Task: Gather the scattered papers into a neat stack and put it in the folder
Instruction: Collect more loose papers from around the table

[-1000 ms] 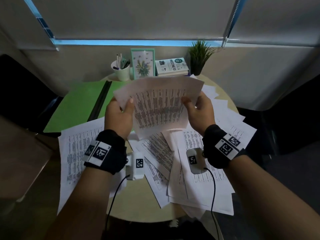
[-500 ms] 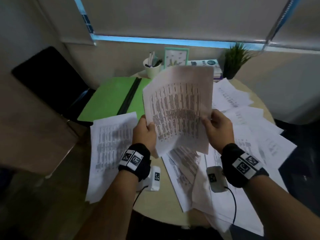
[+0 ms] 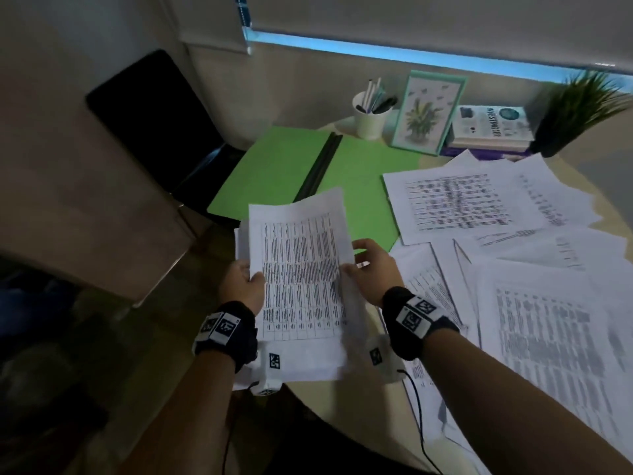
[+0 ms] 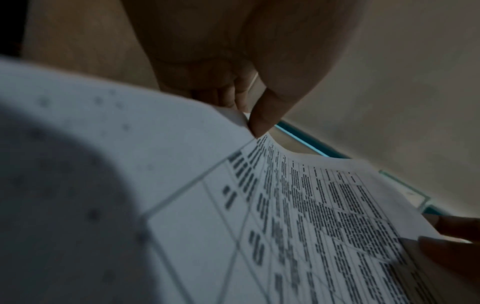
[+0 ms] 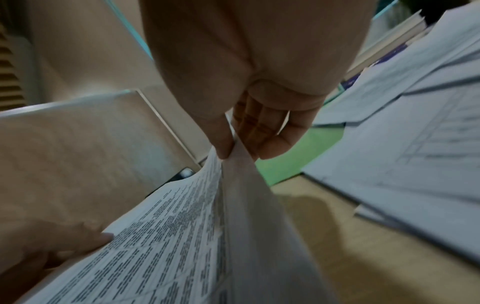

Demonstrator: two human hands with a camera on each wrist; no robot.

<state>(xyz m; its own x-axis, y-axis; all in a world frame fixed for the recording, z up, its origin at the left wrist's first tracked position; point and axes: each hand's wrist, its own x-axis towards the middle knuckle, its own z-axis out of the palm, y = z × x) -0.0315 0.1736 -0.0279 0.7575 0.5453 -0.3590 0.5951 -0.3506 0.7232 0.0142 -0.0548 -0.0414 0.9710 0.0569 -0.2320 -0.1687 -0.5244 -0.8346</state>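
Observation:
I hold a small stack of printed papers (image 3: 301, 286) between both hands, low over the table's left front edge. My left hand (image 3: 245, 286) pinches its left edge, thumb on top (image 4: 262, 121). My right hand (image 3: 368, 269) pinches the right edge between thumb and fingers (image 5: 233, 148). The printed sheets (image 5: 166, 242) bend between the hands. The open green folder (image 3: 284, 169) lies flat just beyond the stack. Several loose papers (image 3: 479, 207) are scattered over the right half of the table.
A white pen cup (image 3: 370, 114), a framed plant picture (image 3: 428, 113), stacked books (image 3: 489, 132) and a potted plant (image 3: 575, 111) line the table's back edge. A black chair (image 3: 154, 125) stands at the left, and a beige panel (image 3: 85, 200) beside it.
The stack came down from upright in front of me to low and nearly flat by the table's left edge. My view swung left, so the scattered sheets now lie to the right.

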